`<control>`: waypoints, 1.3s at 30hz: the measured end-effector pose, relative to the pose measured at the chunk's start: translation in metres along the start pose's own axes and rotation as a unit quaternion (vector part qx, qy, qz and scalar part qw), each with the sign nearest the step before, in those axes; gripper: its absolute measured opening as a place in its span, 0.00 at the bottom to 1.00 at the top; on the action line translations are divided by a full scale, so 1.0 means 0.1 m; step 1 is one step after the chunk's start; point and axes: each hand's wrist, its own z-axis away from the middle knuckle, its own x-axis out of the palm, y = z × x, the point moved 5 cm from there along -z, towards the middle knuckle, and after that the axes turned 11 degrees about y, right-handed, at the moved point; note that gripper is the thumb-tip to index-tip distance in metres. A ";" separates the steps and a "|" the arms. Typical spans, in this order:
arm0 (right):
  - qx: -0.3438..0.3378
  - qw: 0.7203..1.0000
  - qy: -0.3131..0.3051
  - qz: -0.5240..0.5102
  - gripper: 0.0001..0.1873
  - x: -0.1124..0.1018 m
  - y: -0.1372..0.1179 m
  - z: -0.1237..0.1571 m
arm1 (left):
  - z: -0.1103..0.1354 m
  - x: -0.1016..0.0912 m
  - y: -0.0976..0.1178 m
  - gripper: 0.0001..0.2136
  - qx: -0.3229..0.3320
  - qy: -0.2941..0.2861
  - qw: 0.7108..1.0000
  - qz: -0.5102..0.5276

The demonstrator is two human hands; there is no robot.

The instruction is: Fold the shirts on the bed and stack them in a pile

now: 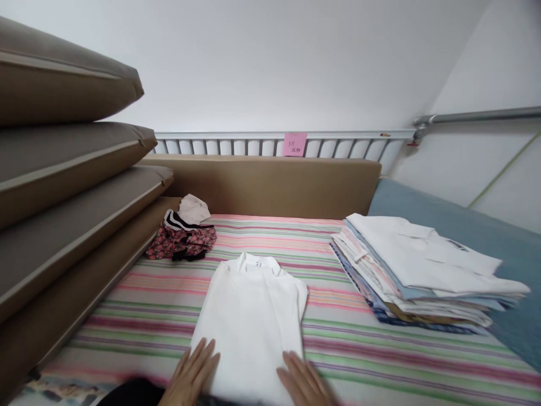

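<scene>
A white collared shirt [253,316] lies folded lengthwise on the striped sheet [338,344], collar pointing away from me. My left hand [192,372] rests flat on its lower left part, fingers stretched out. My right hand [302,380] lies flat at its lower right edge, fingers extended too. Neither hand holds anything.
A stack of folded shirts [422,270] sits to the right on the sheet. A small heap of unfolded clothes [186,234] lies at the back left. Brown cushions [63,186] are piled along the left. A tan headboard [270,186] and metal rail [274,138] stand behind.
</scene>
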 end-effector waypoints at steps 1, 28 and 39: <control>-0.021 1.000 -0.006 0.013 0.28 0.10 -0.03 0.10 | 0.06 -0.02 -0.04 0.37 0.001 -0.008 1.000 -0.007; 0.425 0.901 -0.014 -0.086 0.18 -0.78 0.53 -0.76 | -0.11 -0.12 0.29 0.23 -0.065 0.008 0.998 0.020; 0.469 0.804 0.025 -0.365 0.11 -0.31 0.91 -1.33 | -0.10 0.60 0.45 0.25 0.049 0.155 0.981 -0.108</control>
